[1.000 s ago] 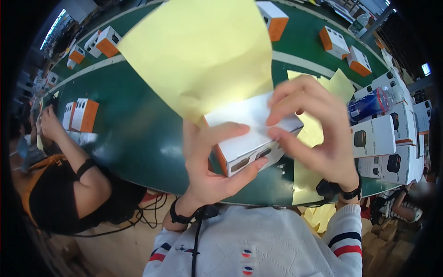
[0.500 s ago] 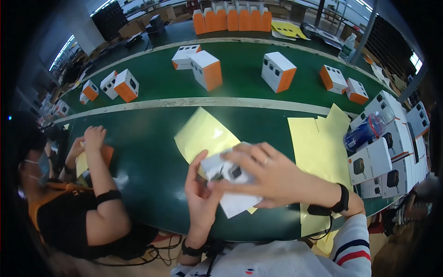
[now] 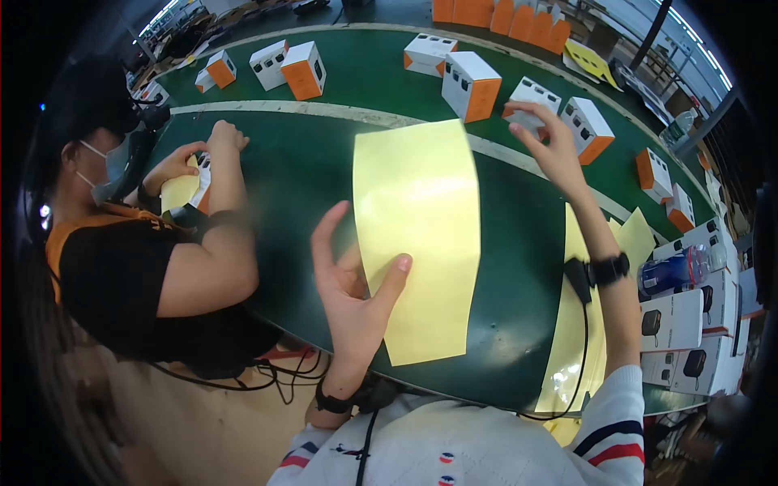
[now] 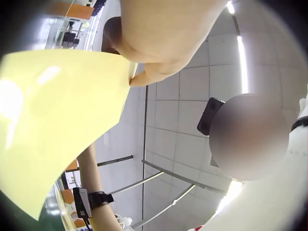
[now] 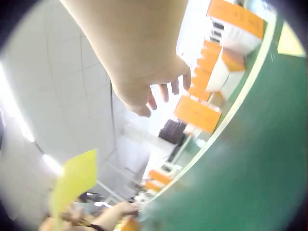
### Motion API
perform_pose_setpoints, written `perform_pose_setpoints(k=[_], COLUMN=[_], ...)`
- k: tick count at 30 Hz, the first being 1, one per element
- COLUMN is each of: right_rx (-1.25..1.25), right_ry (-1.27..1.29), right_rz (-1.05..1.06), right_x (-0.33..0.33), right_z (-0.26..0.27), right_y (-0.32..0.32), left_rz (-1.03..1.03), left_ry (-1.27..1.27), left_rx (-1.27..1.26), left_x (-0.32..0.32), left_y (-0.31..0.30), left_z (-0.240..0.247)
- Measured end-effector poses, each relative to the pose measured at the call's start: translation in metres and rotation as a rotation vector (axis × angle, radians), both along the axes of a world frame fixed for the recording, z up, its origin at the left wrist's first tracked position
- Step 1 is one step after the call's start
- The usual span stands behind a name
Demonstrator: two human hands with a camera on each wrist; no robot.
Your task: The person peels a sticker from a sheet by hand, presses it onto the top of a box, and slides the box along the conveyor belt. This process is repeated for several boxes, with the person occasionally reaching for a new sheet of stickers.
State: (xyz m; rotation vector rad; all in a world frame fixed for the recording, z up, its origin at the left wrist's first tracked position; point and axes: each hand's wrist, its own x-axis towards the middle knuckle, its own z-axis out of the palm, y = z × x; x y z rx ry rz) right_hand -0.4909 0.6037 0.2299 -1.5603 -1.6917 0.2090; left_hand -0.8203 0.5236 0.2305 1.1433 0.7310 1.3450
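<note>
A yellow sheet (image 3: pixel 421 235) stands nearly upright in my left hand (image 3: pixel 348 300), the thumb on its front face and the other fingers partly behind it. In the left wrist view the sheet (image 4: pixel 62 106) reaches away from the left hand (image 4: pixel 154 43). My right hand (image 3: pixel 551 150) is raised near the white and orange boxes, its fingers apart and loosely bent, with nothing in it. The nearest is a white box (image 3: pixel 531 101), partly behind the fingers. From the right wrist, the hand (image 5: pixel 149 77) shows spread fingers beside orange box sides (image 5: pixel 197 114).
More boxes (image 3: pixel 472 85) stand along the green strip behind a pale rail (image 3: pixel 308 108). Yellow sheets (image 3: pixel 567 356) lie at right, beside stacked boxes (image 3: pixel 677 320) and a blue bottle (image 3: pixel 673 271). At left another person (image 3: pixel 154 267) handles a box. A cable hangs from my right wrist.
The white box between my hands is gone from them. My left hand now holds a yellow sheet up, and my right hand has moved forward and right toward the boxes. The head view has turned left.
</note>
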Motion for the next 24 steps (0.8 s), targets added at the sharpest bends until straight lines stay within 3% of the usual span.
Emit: perform_pose_setpoints(k=[2, 4, 9, 12, 13, 16, 19, 24], right_rx=[-0.105, -0.183, 0.077, 0.147, 0.131, 0.174, 0.307, 0.358], right_ry=[0.513, 0.707, 0.495, 0.160, 0.281, 0.105, -0.300, -0.292], right_rz=[0.221, 0.363, 0.222, 0.234, 0.188, 0.156, 0.136, 0.137], right_x=[-0.040, -0.077, -0.106, -0.092, -0.094, -0.083, -0.071, -0.070], right_z=[0.013, 0.035, 0.042, 0.050, 0.053, 0.054, 0.068, 0.065], right_y=[-0.037, -0.082, -0.153, -0.177, -0.185, -0.196, -0.204, -0.202], left_rz=[-0.094, -0.203, -0.396, -0.453, -0.463, -0.530, -0.551, -0.566], left_ry=[-0.007, -0.011, -0.023, -0.047, -0.030, -0.055, -0.050, 0.048], left_rx=[-0.035, -0.071, -0.109, -0.165, -0.189, -0.297, -0.280, -0.129], left_x=[0.002, 0.001, 0.014, 0.030, 0.034, 0.042, 0.045, 0.043], left_y=[-0.001, -0.003, -0.020, -0.042, -0.047, -0.052, -0.056, -0.057], left_z=[-0.003, -0.003, 0.003, 0.018, 0.022, 0.033, 0.031, 0.032])
